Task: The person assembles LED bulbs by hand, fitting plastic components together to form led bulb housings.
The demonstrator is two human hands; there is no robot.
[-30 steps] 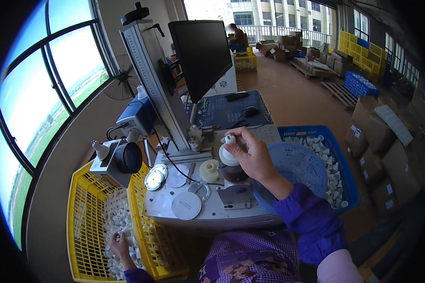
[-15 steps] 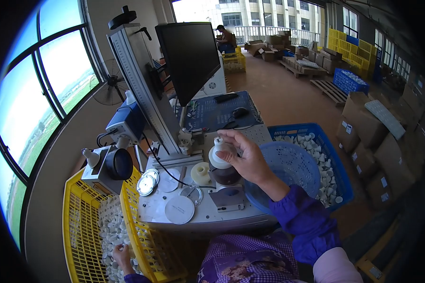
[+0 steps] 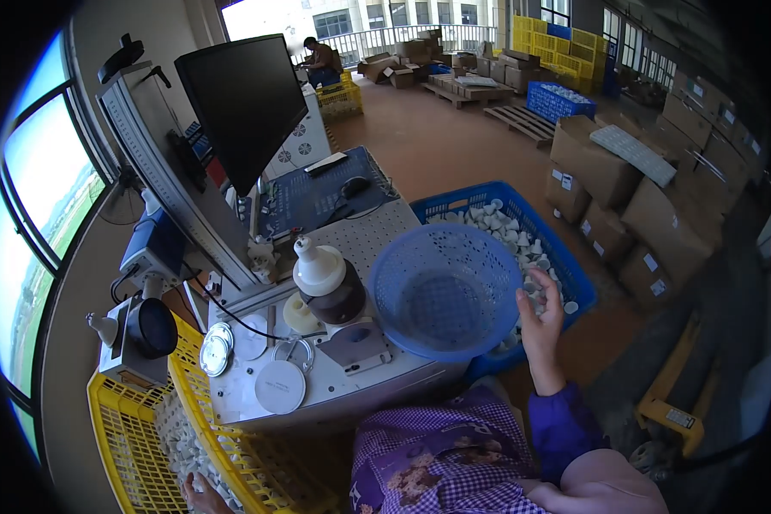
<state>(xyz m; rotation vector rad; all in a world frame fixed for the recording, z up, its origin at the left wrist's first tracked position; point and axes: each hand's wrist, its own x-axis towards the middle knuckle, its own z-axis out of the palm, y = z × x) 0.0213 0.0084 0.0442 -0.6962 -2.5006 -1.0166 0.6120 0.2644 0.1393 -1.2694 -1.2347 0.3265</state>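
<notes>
The right hand (image 3: 541,319) hangs half open at the blue crate (image 3: 574,272), fingers loosely curled among the white caps (image 3: 522,236), gripping nothing I can make out. At seven o'clock, the left hand (image 3: 202,495) rests in the yellow crate (image 3: 137,454), its grip hidden; a white cap sits on the dark fixture (image 3: 327,283) at centre

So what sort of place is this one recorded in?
Most likely a factory or warehouse floor: a marking-type machine bench with a monitor, a blue crate of small white parts, and stacked cardboard boxes by wooden pallets.
</notes>
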